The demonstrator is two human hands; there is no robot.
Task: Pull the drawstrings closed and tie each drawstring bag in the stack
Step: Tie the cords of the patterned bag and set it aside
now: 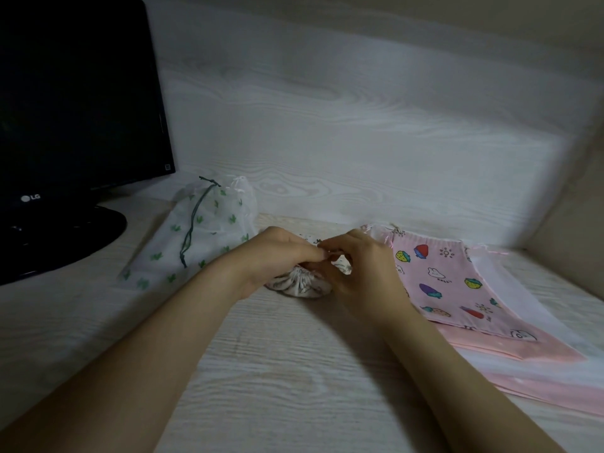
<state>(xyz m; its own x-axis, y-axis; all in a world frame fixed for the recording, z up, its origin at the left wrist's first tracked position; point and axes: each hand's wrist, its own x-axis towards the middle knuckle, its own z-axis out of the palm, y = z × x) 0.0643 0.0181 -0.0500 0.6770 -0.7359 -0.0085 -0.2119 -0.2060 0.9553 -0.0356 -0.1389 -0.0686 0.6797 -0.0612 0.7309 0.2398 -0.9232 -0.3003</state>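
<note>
Wood desk (294, 371): left hand (277, 253), right hand (362, 269), fingers (313, 255) pinching top of cinched bag (300, 284).

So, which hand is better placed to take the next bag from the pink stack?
Probably the right hand: it lies beside the strawberry bag on top of the stack, while the left hand is across the gathered bag.

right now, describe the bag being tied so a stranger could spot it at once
From the black monitor at the left, look right along the desk past the cactus-print bag. Before the pink fruit-print bag lies a small whitish bag under the left hand and right hand. Unlike those larger, flatter neighbours, it is bunched into tight pleats.
</note>
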